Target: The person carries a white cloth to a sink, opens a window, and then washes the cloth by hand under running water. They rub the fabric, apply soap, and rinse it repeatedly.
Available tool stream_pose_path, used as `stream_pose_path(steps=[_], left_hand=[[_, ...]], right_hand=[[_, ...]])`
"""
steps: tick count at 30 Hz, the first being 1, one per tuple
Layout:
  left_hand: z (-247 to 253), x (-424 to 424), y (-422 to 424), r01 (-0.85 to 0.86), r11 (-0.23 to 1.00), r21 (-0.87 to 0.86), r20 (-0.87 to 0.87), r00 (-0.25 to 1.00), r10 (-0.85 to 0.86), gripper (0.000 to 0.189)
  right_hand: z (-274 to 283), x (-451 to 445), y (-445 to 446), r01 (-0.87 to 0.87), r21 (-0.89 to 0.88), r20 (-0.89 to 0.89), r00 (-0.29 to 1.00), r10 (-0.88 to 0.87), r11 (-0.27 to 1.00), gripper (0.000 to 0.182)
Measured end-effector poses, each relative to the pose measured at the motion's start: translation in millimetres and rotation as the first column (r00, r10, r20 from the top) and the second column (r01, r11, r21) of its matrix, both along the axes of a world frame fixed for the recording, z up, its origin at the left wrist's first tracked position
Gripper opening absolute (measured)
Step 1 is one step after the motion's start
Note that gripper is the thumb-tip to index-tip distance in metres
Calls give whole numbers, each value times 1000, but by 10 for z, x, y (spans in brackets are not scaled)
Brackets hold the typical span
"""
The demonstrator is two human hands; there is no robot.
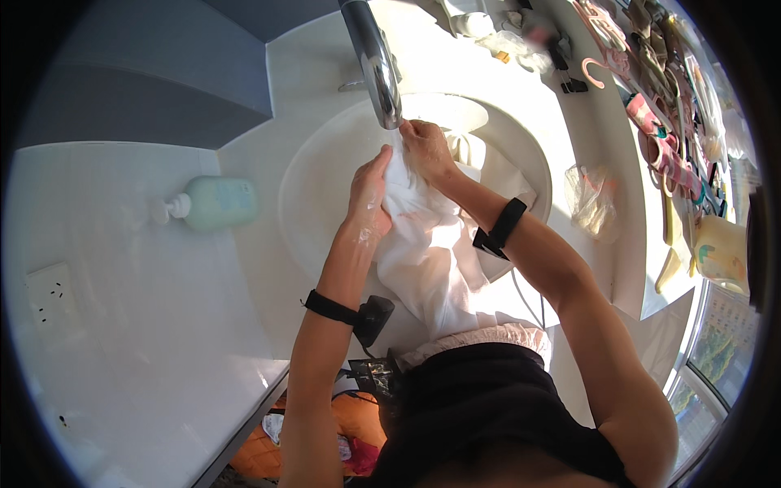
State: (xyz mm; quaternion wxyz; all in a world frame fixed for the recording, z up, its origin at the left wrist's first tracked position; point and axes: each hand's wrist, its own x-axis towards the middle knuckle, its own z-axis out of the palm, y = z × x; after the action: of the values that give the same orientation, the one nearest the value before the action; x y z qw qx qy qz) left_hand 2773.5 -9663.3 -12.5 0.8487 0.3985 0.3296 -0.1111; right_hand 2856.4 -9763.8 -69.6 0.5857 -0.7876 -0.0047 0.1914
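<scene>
A white cloth [421, 244], wet at its upper end, hangs from below the faucet across the washbasin [314, 177] and over its near rim. Right under the spout of the chrome faucet [379, 73], my right hand [427, 146] grips the cloth's top with curled fingers. My left hand [369, 195] is wet and lies along the cloth's left side, its fingers pointing up; how firmly it holds is partly hidden. More white fabric [503, 183] rests in the basin's right part, behind my right forearm.
A pale green pump bottle [219, 202] lies left of the basin in view. To the right are a crumpled clear plastic bag [592, 201], a pink hanger hook [593, 72] and hanging laundry [671, 158]. Orange fabric [357, 421] shows below left.
</scene>
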Motion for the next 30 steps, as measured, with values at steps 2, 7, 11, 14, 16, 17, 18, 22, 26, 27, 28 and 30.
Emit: stream_pose_path(steps=[2,7,11,14,16,17,18,22,26,27,28,30], left_hand=[[-36,-41,266,11,997,-72,37,999,-9,40],[-95,-240,540,-12,990,139,117,993,-4,30],[-160,-244,556,-28,986,164,206,978,-6,28],[-119,-213,492,-39,991,131,247,969,6,27],[-53,-175,439,-50,991,123,268,963,15,24],[-20,-165,407,-58,990,128,277,961,20,22],[15,-156,376,-66,989,133,286,958,25,21],[82,-139,302,116,918,378,240,946,-219,28],[-89,-38,208,-41,962,271,134,991,4,34],[-81,2,142,-136,978,157,81,989,124,35],[-360,20,222,-141,988,62,60,989,137,36],[-204,24,77,-55,983,-174,87,994,71,34]], right_hand=[[15,78,-126,30,303,-151,988,17,953,29],[246,75,-576,-278,573,-109,906,408,771,18],[416,79,-746,-501,403,-47,824,564,766,35],[501,155,-802,-608,200,-23,781,624,768,33],[518,160,-797,-579,196,18,809,587,792,31],[514,144,-782,-535,287,10,831,556,795,27],[507,122,-765,-486,375,-3,851,525,790,23],[508,74,-647,-340,462,-55,911,409,819,18],[435,-47,-388,-211,412,46,976,211,886,26],[405,-128,-282,-296,206,303,926,226,933,26],[567,-341,-172,-310,61,389,883,263,949,24],[799,-681,9,-389,-103,481,786,388,916,19]])
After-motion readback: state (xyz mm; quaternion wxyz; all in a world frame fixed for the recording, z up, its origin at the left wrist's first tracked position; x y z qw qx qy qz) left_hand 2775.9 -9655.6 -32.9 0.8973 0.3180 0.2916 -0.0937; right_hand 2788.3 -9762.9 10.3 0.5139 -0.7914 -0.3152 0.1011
